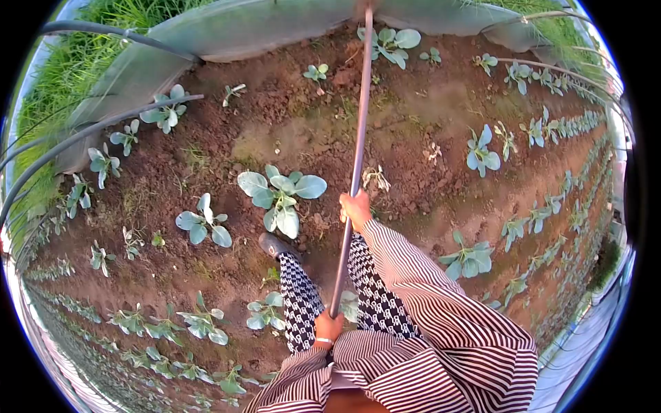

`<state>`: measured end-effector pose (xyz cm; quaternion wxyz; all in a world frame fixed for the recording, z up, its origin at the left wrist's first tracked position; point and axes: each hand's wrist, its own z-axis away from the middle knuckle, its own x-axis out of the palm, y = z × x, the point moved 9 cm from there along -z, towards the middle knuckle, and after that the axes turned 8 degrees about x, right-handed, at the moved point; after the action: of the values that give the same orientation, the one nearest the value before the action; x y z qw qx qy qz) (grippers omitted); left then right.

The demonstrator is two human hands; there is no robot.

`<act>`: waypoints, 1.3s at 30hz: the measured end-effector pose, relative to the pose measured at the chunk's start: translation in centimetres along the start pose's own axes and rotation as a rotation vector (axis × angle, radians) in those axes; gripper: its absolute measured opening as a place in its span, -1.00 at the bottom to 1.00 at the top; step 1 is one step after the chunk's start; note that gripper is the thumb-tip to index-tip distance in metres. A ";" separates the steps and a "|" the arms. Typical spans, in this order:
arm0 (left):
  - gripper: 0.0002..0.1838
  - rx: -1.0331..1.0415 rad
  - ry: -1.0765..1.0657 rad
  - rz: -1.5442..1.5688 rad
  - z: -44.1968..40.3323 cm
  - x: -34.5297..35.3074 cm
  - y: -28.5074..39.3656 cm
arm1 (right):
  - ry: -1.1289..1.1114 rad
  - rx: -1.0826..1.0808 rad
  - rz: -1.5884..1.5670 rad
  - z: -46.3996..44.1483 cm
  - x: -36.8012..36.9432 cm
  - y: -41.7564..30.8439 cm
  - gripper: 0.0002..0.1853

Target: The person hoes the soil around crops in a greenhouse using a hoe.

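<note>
Both of my hands grip one long, slim pole [361, 124] that runs from my waist up to the top of the view. Its far end is blurred at the top edge, so the head of the tool cannot be made out. My right hand [355, 210] is closed around the middle of the shaft. Lower down, near my lap, my left hand [329, 326] wraps the near end, a pale band at its wrist. A broad-leaved seedling [282, 196] grows just left of the shaft, beyond my shoe [275, 244]. A withered plant [376, 178] lies right of my right hand.
Rows of young leafy plants [201, 221] cross the brown soil [289, 127] on both sides. Another plant [468, 259] stands right of my sleeve. Bent hoops [103, 127] and a translucent sheet [255, 31] border the bed, with tall grass [58, 79] beyond.
</note>
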<state>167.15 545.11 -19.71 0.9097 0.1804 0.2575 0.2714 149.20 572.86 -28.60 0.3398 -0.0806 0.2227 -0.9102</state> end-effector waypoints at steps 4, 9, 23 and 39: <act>-0.71 0.120 0.043 0.068 -6.5 1.6 3.7 | 0.155 -0.257 0.265 -1.5 1.1 -9.7 -0.85; -0.69 -0.058 -0.093 0.121 -4.6 4.1 7.3 | 0.349 -0.240 0.791 -13.8 -2.6 -3.3 -0.77; -0.63 0.032 0.023 -0.159 0.3 -2.8 0.3 | -0.142 0.201 -0.246 -1.1 1.0 2.6 -0.81; -0.62 0.267 -0.063 -0.159 -13.8 4.4 18.2 | 0.294 -0.233 -0.086 -9.2 -13.0 -15.2 -0.76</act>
<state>155.19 564.62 -23.83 0.9039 0.2870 0.2761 0.1559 147.48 594.79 -29.77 0.2529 0.0053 0.3701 -0.8939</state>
